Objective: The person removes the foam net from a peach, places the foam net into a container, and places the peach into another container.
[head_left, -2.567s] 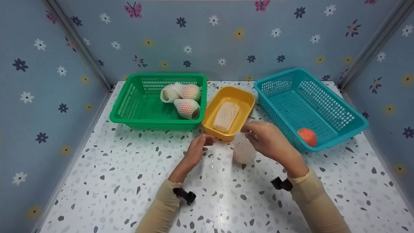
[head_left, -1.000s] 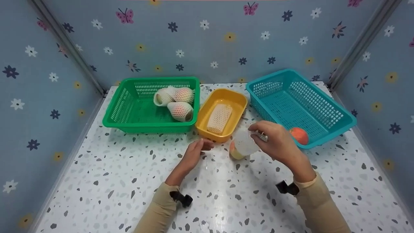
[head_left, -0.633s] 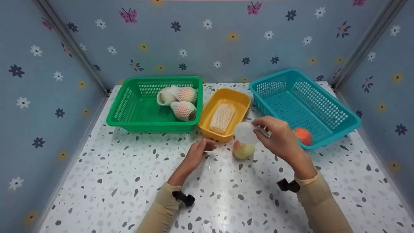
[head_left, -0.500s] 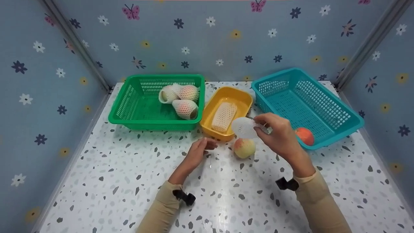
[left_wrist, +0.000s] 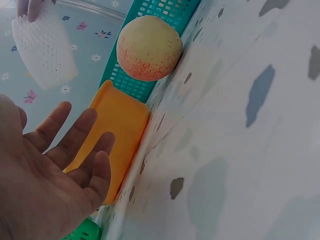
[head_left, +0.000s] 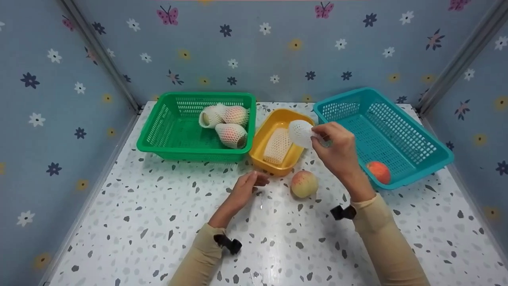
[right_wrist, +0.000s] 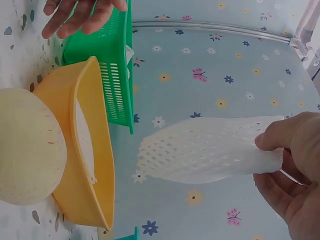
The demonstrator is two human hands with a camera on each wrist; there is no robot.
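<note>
L hand (head_left: 243,191) spreads loosely w/ nothing in it, R hand (head_left: 338,147) is in a pinch grip; above tabletop (head_left: 131,246) & yellow tray's (head_left: 276,171) rim, pinched foam net (head_left: 300,134) might slip b/c only one end's held, & unbraced peach (head_left: 304,184), on tabletop just beside yellow tray, might roll if bumped.

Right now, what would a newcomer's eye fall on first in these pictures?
Probably the white net, held up by the right hand near the yellow tray. Next, the bare fruit on the table, in front of that tray. Then, the green basket at the left, with three wrapped fruits inside.
</note>
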